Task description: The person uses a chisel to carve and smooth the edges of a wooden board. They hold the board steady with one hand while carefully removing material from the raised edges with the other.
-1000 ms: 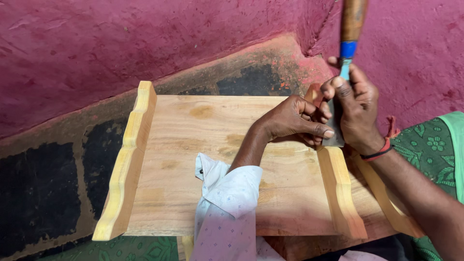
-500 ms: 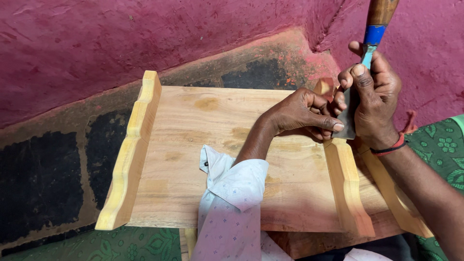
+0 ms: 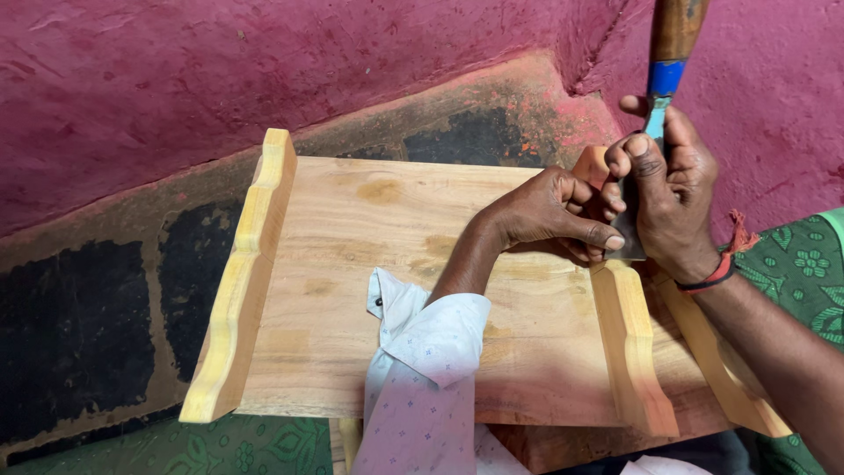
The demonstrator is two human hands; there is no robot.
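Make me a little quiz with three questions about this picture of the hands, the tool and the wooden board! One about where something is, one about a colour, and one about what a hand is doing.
1. Where does the left hand rest?
A. on the wooden board
B. on the wall
C. on the green cloth

2. What colour is the band on the chisel, between blade and wooden handle?
A. yellow
B. blue
C. white

3. What is the right hand doing?
A. lying open and flat
B. gripping the chisel
C. holding a cup

Answers:
1. A, its fingers press down on the board next to the wavy side strip.
2. B, a blue ring sits just under the brown handle.
3. B, its fingers are curled around the blade, which stands upright.
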